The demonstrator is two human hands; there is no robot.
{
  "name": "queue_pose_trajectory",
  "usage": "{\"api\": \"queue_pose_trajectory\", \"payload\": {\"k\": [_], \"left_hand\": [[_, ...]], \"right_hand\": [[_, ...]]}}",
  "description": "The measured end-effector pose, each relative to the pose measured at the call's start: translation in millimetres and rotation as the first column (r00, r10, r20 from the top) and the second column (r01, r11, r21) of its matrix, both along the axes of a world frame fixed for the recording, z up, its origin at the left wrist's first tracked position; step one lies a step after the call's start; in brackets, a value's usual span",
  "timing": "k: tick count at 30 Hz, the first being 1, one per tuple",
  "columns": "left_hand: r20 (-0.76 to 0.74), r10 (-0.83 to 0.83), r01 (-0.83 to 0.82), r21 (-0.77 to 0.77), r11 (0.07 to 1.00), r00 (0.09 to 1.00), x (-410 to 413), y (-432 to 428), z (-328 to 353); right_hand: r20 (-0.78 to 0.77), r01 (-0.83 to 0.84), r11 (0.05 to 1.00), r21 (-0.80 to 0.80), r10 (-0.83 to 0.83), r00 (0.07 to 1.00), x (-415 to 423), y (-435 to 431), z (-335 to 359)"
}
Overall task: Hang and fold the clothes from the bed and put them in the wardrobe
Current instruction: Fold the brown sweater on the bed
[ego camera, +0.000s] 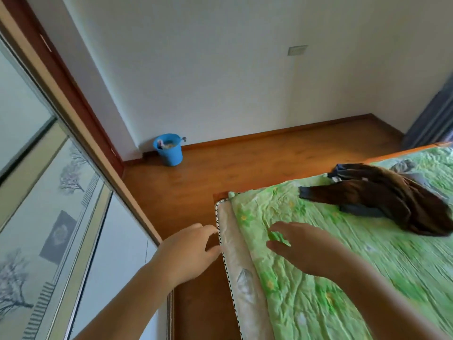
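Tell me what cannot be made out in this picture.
Head view, brown clothes: bunched up, number of garments unclear.
Head view, blue bucket: contents too small.
Head view, wardrobe: doors hide the inside.
Head view, right hand: blurred; contact with green bedsheet unclear.

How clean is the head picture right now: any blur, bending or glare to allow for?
Head view: the right hand and the near green sheet are smeared by motion; the brown clothes look fairly sharp; the wide lens tilts and bows the wardrobe door; light is soft, with no hard glare.
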State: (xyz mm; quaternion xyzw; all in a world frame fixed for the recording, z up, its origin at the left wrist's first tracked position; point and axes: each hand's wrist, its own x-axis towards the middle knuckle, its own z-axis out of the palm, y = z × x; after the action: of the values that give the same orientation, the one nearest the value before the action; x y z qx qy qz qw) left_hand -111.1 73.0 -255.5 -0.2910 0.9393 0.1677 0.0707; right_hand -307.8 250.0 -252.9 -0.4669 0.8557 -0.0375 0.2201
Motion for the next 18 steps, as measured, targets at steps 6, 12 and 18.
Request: {"api": "queue_pose_trajectory", "payload": {"k": [6, 12, 18], "left_hand": [[0.06, -0.208, 0.208, 0.003, 0.978, 0.976, -95, -44, -13], [0.081, -0.401, 0.401, 0.015, 0.916, 0.912, -203, -100, -24], [0.102, -0.594, 0.594, 0.026, 0.804, 0.798, -290, -173, -27]], "right_hand": [[-0.016, 0.179, 0.983, 0.029, -0.178, 0.984, -49, 1, -7], [-0.083, 0.338, 0.94, 0.046, -0.334, 0.939, -91, -35, -12], [-0.12, 0.495, 0.868, 0.041, -0.488, 0.865, -126, -108, -11]]}}
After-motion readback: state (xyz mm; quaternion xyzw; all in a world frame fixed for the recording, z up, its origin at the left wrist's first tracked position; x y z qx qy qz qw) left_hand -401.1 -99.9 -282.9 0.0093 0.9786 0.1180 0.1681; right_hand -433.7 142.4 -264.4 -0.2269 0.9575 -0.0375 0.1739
